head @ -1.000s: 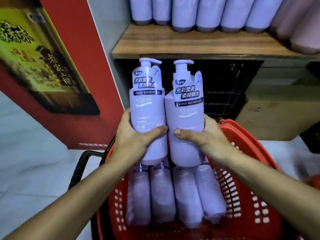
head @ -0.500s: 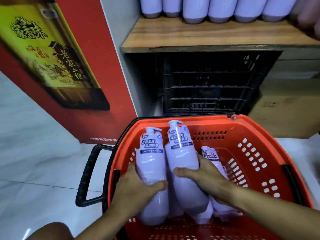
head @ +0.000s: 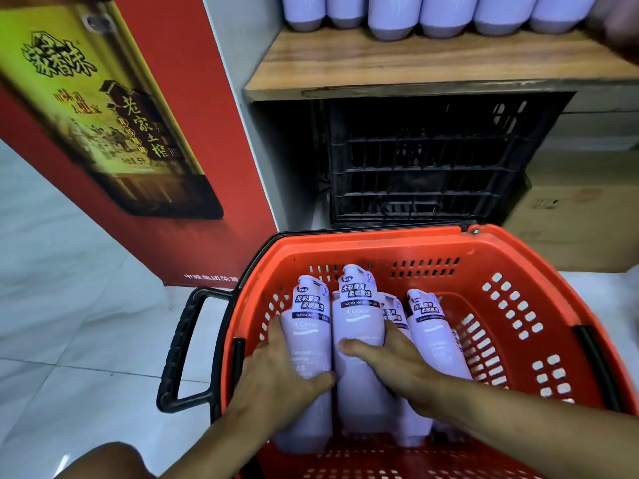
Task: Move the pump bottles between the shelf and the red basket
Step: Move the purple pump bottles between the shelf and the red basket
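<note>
The left bottle [head: 308,328] and the right bottle [head: 358,321] lay side by side in the red basket [head: 518,244], among other pump bottles [head: 432,326]. The left grip [head: 276,375] was curled round the left bottle and the right grip [head: 390,361] clasped the right bottle. Behind, a row of bottles [head: 390,12] stood on the wooden shelf [head: 415,63].

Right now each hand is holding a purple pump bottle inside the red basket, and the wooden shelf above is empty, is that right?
Not quite: the wooden shelf is not empty. The head view shows a row of purple bottles standing on it. The rest holds: the left hand holds the first pump bottle and the right hand the second pump bottle, inside the red basket.
</note>
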Available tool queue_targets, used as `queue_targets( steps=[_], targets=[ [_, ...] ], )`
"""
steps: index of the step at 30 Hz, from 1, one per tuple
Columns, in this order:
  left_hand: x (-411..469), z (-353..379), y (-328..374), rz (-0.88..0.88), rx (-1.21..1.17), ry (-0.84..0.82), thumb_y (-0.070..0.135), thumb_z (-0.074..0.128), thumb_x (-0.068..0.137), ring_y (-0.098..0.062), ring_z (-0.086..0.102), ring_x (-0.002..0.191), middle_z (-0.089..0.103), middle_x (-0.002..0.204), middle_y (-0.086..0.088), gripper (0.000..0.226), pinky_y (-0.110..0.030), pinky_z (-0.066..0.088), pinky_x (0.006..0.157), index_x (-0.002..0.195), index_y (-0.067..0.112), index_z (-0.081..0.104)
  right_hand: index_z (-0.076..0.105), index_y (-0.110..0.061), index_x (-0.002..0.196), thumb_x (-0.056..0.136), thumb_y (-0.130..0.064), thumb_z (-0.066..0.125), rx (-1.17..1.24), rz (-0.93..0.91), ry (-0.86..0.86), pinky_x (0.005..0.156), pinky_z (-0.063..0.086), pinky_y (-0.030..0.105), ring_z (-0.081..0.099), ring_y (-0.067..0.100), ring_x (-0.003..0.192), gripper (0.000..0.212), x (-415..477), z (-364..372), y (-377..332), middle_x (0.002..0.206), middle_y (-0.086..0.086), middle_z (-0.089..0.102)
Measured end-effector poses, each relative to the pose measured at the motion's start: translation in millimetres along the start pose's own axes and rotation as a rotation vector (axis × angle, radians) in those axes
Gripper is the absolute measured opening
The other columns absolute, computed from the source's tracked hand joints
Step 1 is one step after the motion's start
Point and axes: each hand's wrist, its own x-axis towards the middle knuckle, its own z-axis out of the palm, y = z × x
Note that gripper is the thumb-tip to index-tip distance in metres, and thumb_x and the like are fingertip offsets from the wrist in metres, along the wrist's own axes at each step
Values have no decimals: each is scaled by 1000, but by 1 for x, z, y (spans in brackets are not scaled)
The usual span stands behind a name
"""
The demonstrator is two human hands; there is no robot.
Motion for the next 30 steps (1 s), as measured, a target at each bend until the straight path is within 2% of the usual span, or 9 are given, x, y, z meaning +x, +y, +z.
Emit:
queue_targets(
  steps=[4,7,11,14,17,19,22,26,30],
  targets=[
    [6,2,3,28,144,-13,74,58,52,-31,67,101,70,109,-7,117,-33,45,79,144,18,12,58,-32,134,61,-57,82,-42,23,24,98,56,42,70,12,110,80,7,1,5,122,-12,72],
    [6,4,2,1,133,-18,74,54,54,-32,66,101,68,113,-8,117,-35,46,79,147,15,17,60,-32,130,60,-60,79,-113,3,38,97,56,39,70,8,107,78,12,5,5,118,-14,72],
    [11,6,1,10,151,-32,71,59,61,-31,58,107,42,126,-5,108,-38,47,85,146,14,25,61,-32,127,58,-66,76,-193,-18,67,91,56,30,68,1,102,78,19,12,4,113,-18,72],
    [10,2,3,-7,275,-6,72,55,65,-31,62,105,43,129,-7,109,-38,51,80,151,12,24,64,-32,121,57,-69,74,-236,-43,100,81,53,23,67,-3,96,75,21,16,1,107,-19,72],
    [6,-1,0,114,417,97,59,57,64,-35,62,92,58,111,-15,89,-40,53,64,135,5,55,65,-30,116,54,-71,70,-337,-57,121,85,54,29,67,3,97,74,25,22,-2,104,-16,71],
    [6,4,-6,237,398,201,48,55,64,-38,59,86,61,106,-20,74,-43,53,67,122,4,66,64,-28,117,53,-71,69,-367,-58,133,90,55,33,67,8,101,78,27,25,-2,106,-14,70],
    [6,8,-14,270,315,255,47,51,74,-37,59,94,59,115,-20,65,-42,55,78,122,7,67,64,-24,118,54,-71,70,-354,-51,138,91,56,35,69,11,100,79,29,28,-2,106,-10,72],
    [5,7,-15,255,266,232,45,48,83,-38,58,99,57,121,-21,58,-44,55,83,126,9,65,70,-15,113,61,-71,68,-372,-100,119,93,56,40,70,20,105,76,34,27,-2,108,2,73],
    [7,7,-12,265,294,225,43,47,81,-40,61,104,57,126,-22,60,-47,57,82,126,8,65,64,-20,123,59,-77,69,-360,-85,112,97,54,41,69,17,110,86,32,26,-4,117,-2,71]
  ],
)
